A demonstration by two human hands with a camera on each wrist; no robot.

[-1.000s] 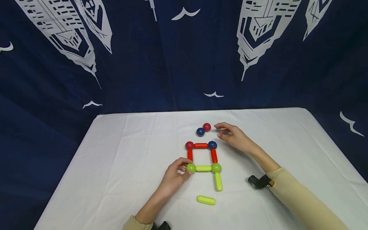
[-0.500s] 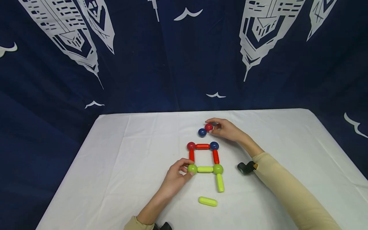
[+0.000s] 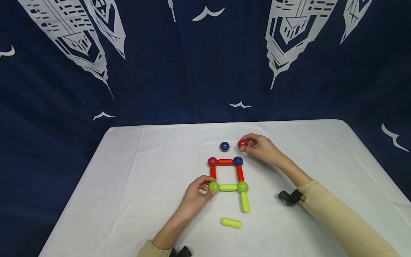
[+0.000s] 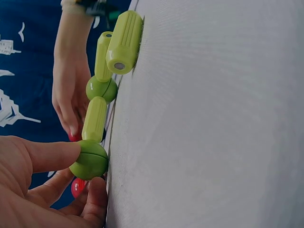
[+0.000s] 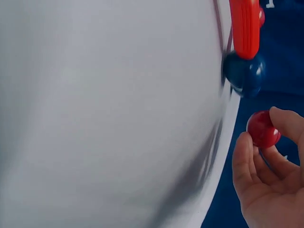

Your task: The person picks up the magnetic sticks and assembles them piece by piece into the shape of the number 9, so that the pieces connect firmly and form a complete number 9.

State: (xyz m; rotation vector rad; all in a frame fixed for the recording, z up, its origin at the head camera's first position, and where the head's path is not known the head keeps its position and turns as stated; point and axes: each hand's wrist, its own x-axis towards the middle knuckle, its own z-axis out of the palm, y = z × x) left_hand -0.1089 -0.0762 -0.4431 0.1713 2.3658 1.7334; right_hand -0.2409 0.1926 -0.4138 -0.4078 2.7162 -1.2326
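My left hand [image 3: 196,196] pinches a green ball [image 4: 89,160] at the near left corner of a square of balls and rods. Red rods [image 3: 225,162] join a red corner ball [image 3: 212,161] and a blue corner ball [image 3: 238,161] on the far side. A green rod [image 3: 228,187] runs along the near side to another green ball [image 3: 242,186], from which a second green rod [image 3: 244,202] extends toward me. Beyond the square's far right corner, my right hand [image 3: 261,149] holds a loose red ball [image 5: 263,129] between thumb and fingers.
A loose blue ball [image 3: 224,146] sits behind the square, left of the right hand. One separate green rod [image 3: 231,223] lies in front on the white-covered table [image 3: 128,200]. A dark blue patterned curtain [image 3: 192,71] hangs behind the table.
My right hand reached left to the loose red ball, took hold of it and drew it right, away from the blue ball it lay beside. The left hand stayed on the green ball.
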